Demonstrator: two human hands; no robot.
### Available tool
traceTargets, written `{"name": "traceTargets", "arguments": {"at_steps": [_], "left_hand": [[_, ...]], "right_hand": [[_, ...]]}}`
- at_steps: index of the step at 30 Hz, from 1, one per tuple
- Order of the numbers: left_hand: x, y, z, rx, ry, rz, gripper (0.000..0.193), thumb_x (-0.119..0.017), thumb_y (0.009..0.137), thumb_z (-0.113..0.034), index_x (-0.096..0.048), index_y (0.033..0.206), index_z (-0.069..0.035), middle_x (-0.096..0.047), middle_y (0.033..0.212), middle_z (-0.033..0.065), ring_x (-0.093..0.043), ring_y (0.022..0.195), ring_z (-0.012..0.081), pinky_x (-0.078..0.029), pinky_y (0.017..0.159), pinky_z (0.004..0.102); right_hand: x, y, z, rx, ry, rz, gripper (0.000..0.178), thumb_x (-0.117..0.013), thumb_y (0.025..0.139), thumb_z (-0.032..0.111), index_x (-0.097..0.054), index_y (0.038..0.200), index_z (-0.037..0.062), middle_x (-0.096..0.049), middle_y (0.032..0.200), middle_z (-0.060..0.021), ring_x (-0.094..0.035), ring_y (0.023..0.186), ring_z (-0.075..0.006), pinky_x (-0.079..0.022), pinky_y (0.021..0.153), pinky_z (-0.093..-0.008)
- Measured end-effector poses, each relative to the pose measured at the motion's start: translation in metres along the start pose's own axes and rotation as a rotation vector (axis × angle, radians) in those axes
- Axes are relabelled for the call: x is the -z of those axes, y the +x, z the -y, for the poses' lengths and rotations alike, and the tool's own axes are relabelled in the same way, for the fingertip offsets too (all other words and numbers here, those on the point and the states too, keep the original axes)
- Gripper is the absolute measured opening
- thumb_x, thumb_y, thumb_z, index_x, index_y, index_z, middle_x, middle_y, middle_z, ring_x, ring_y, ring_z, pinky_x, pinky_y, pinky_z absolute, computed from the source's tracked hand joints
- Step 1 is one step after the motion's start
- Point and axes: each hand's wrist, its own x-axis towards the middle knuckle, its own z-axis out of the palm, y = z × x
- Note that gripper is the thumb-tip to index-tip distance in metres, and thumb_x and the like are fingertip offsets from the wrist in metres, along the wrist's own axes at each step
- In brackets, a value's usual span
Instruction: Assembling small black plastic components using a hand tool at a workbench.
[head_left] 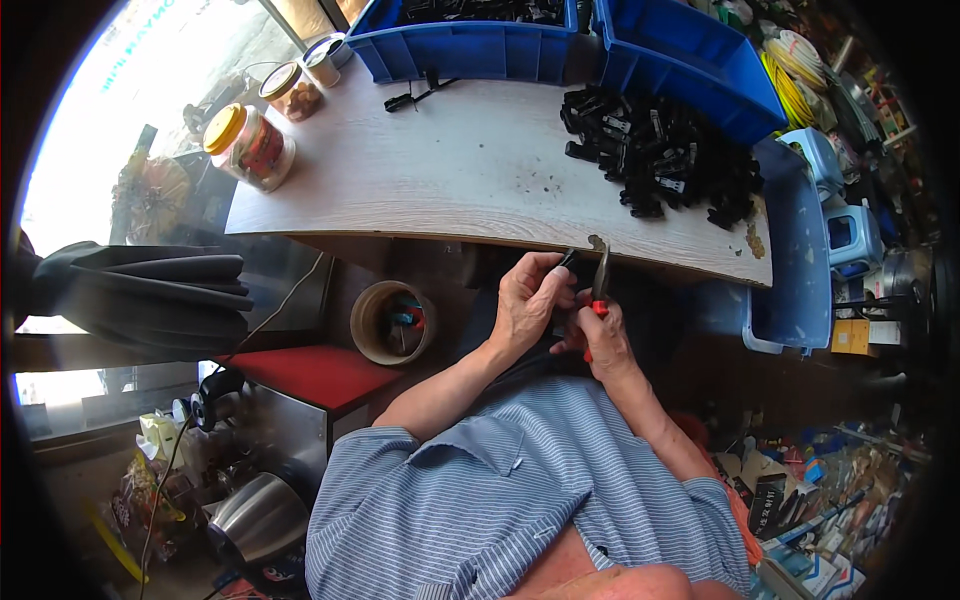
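Note:
Just off the table's front edge, my left hand (530, 298) pinches a small black plastic part (568, 258); most of it is hidden by the fingers. Beside it, my right hand (607, 335) is closed around red-handled pliers (601, 280), their metal jaws pointing up toward the table edge. The jaws appear apart from the black part. On the right of the table lies a heap of similar black plastic parts (665, 150), some with shiny metal pieces. One loose black part (400, 102) rests near the back left.
Two blue crates (460, 52) (690, 62) stand along the back, the left one filled with black parts. A jar with a yellow lid (250, 148) sits at the table's left. Below is a round bucket (362, 335); a blue tub (800, 250) stands on the right.

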Motion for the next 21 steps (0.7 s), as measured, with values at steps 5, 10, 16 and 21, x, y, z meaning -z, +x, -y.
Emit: {"name": "traceTargets", "arguments": {"at_steps": [5,10,16,21], "left_hand": [[-0.008,0.005,-0.002,-0.018,-0.039,-0.031,0.020,-0.060,0.099,-0.013,-0.058,0.113,0.002,-0.068,0.092,0.0079,-0.065,0.073,0.0092,-0.056,0.069,0.0230],[-0.009,0.008,-0.002,-0.038,0.023,-0.028,0.019,-0.058,0.100,-0.011,-0.058,0.114,0.003,-0.069,0.094,0.0095,-0.067,0.075,0.0109,-0.057,0.070,0.0256],[-0.011,0.009,-0.005,-0.042,0.076,-0.053,0.020,-0.058,0.100,-0.012,-0.058,0.113,0.003,-0.068,0.089,0.0069,-0.064,0.072,0.0089,-0.055,0.065,0.0239],[-0.010,0.013,0.003,-0.086,0.113,-0.046,0.019,-0.059,0.100,-0.012,-0.059,0.112,0.003,-0.068,0.088,0.0054,-0.063,0.071,0.0075,-0.053,0.063,0.0230]], "right_hand": [[-0.007,0.000,-0.001,-0.006,-0.086,0.032,0.027,-0.059,0.087,0.023,-0.055,0.106,0.0034,-0.057,0.074,-0.0051,-0.060,0.063,-0.0131,-0.060,0.056,-0.0342],[-0.009,-0.002,0.005,-0.035,-0.160,0.034,0.039,-0.059,0.089,0.027,-0.053,0.120,0.0044,-0.061,0.089,-0.0046,-0.064,0.070,-0.0126,-0.059,0.058,-0.0308],[-0.009,0.000,0.003,-0.078,-0.177,0.021,0.045,-0.056,0.083,0.019,-0.050,0.125,0.0031,-0.060,0.102,-0.0072,-0.066,0.079,-0.0153,-0.055,0.055,-0.0275],[-0.008,0.000,0.003,-0.074,-0.199,0.008,0.044,-0.058,0.084,0.023,-0.050,0.123,0.0052,-0.062,0.101,-0.0058,-0.066,0.080,-0.0138,-0.056,0.058,-0.0280]]}}
